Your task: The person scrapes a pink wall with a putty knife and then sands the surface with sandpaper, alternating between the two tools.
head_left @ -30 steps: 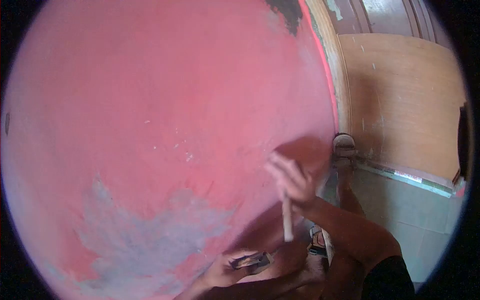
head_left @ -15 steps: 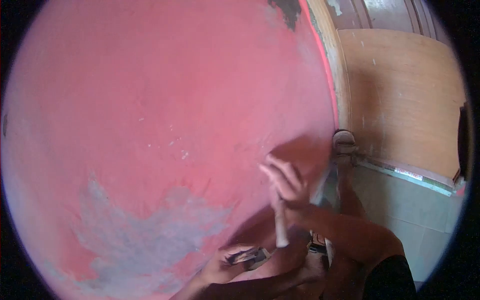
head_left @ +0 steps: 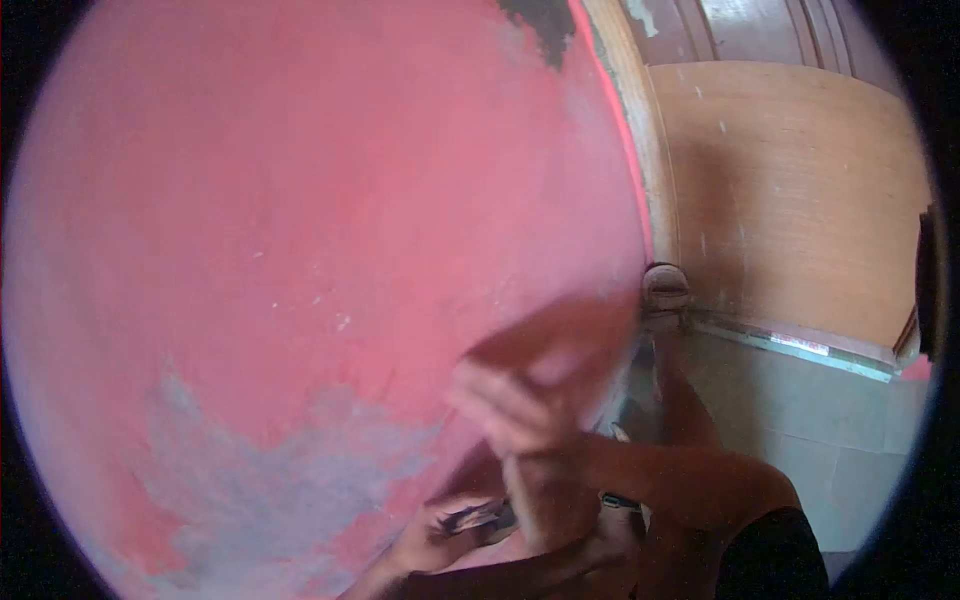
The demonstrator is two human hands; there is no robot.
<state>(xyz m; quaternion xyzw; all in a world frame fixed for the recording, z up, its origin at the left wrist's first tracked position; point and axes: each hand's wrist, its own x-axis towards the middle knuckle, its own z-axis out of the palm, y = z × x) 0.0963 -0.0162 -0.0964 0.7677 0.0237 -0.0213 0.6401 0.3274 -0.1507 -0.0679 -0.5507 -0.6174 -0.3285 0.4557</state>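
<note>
My right hand [head_left: 515,410], blurred by motion, is in front of the pink painted surface [head_left: 330,180] and casts a shadow on it. Its fingers are closed around a pale stick-like handle [head_left: 522,505], whose lower end points down toward my legs; the far end of this tool is hidden by the hand. Lower down, my left hand [head_left: 435,535] is closed on a small greyish flat tool [head_left: 490,523] with a dark part, partly covered by the fingers. Grey patches [head_left: 280,490] of bare or filled surface lie left of my left hand.
A wooden board [head_left: 800,200] stands on the right beyond a pale wooden edge strip [head_left: 640,120]. A sandalled foot [head_left: 666,288] is beside that edge. Grey floor tiles [head_left: 800,440] and a long thin strip with a label [head_left: 800,345] lie at lower right.
My right hand has moved left and down across the pink surface, with the pale handle in it. My left hand stays nearly in place. The whole view has shifted slightly left.
</note>
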